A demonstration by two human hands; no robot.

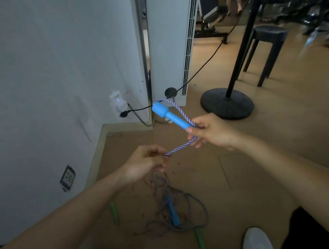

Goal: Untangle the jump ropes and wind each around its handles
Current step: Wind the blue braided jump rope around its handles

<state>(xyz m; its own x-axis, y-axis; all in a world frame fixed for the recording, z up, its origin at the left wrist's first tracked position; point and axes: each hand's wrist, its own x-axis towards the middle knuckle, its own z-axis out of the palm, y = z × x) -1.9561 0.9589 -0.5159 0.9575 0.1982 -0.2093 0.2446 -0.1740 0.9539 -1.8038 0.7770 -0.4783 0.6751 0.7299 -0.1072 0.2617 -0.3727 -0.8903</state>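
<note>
While right hand (212, 131) grips handle (168, 115), left hand (143, 162) pinches rope (180, 148), wall (44, 75) leftward

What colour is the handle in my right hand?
Light blue; the plastic jump-rope handle in the right hand shows clearly in the head view.

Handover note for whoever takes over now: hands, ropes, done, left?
Right hand grips the end of one blue handle together with its blue-white rope. Left hand pinches that rope lower down. The rest lies in a tangle on the floor with the second blue handle and two green handles.
Done: nothing wound yet.
Left: untangle both ropes, wind each.
</note>
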